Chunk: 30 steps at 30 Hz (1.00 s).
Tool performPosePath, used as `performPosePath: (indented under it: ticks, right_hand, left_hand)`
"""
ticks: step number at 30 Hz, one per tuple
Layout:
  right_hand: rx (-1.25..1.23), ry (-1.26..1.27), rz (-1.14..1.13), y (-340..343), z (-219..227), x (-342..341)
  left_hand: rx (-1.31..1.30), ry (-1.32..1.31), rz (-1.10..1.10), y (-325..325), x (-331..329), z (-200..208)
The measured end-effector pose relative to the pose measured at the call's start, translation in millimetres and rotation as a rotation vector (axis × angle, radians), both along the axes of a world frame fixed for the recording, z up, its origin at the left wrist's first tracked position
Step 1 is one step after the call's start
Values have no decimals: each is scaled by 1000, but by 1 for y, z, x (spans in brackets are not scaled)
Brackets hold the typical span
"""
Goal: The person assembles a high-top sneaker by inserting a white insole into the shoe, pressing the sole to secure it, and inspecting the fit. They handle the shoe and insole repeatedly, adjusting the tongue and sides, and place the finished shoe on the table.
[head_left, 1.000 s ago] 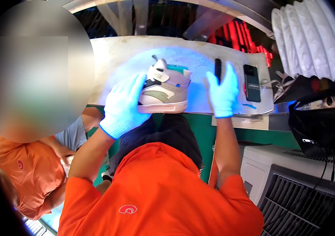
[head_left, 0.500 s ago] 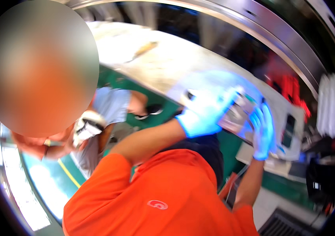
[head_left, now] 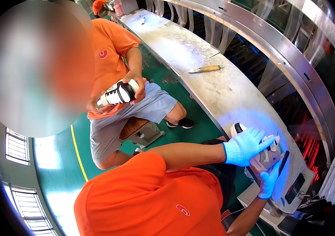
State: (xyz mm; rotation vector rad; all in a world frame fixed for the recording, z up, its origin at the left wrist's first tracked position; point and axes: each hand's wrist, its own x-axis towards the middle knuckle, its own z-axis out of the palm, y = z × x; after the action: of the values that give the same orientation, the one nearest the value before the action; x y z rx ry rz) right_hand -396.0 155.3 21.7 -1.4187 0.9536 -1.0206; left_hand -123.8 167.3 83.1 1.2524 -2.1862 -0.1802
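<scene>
On the bench under blue light lies a grey-and-white shoe [head_left: 268, 158], with a dark-edged white toe [head_left: 237, 129] showing beyond my left hand [head_left: 246, 146]. That hand, in a light blue knitted glove, grips the shoe from above, its fingers reaching across the upper near the tongue. At the shoe's lower end is my right hand [head_left: 268, 184], gloved alike, closed around a slim black pen-like tool [head_left: 283, 163] that points up along the shoe's side. The tool's tip is too small to make out, and my left hand covers the shoe's middle.
A wooden-handled knife [head_left: 206, 69] lies farther along the bench [head_left: 230, 88]. A dark phone [head_left: 294, 188] rests near its right end. Metal machine housing [head_left: 289, 65] with clear strips runs behind. To the left, a seated co-worker holds a black-and-white sneaker [head_left: 117, 94].
The view has swung and sharpened, so the bench and co-worker show more fully. My hands remain at the shoe, now lower and farther right in the picture.
</scene>
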Motion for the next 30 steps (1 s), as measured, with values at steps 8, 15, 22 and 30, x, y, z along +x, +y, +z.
performPosePath:
  ticks: [8, 15, 22, 30]
  right_hand:
    - [-3, -45, -18, 4, 7, 5]
    - [31, -84, -5, 7, 8, 9]
    - [141, -64, 119, -38, -28, 3]
    - [204, -32, 109, -3, 26, -23]
  left_hand:
    - [-46, 54, -15, 3, -1, -1]
    - [-77, 75, 2, 6, 4, -1]
    - [32, 56, 31, -1, 26, 25]
    - [-88, -68, 9, -5, 3, 11]
